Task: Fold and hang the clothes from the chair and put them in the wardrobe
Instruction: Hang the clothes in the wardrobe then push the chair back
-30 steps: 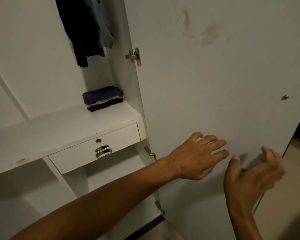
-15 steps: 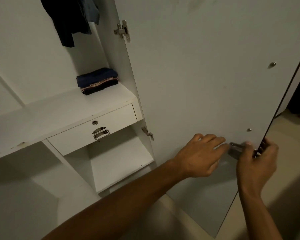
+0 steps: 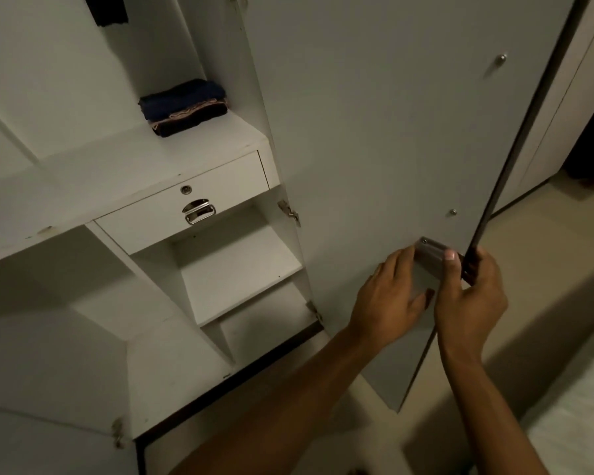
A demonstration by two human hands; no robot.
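Right hand: the right hand [image 3: 468, 299] is gripping the free edge of the door [image 3: 374, 132], thumb lying on the inner face, fingers wrapping round the edge out of sight.
Left hand: the left hand [image 3: 390, 296] is lying with fingers straight and loose against the door's inner face, fingertips touching the metal plate [image 3: 431, 253]; it is holding nothing.
Key relation: the door's long axis is running upright, hinges at 9 o'clock from the hands; the right hand is nearer the free edge, so it is probably the one to swing the door.
Clothes: the folded stack [image 3: 184, 106] is sitting on the shelf [image 3: 117, 166] at 10 o'clock; a dark hanging garment [image 3: 108, 10] is showing at 11 o'clock.
Wardrobe: the wardrobe [image 3: 220, 269] is standing open; the drawer [image 3: 186, 204] is closed, its contents hidden; the 2 lower compartments are showing nothing inside.
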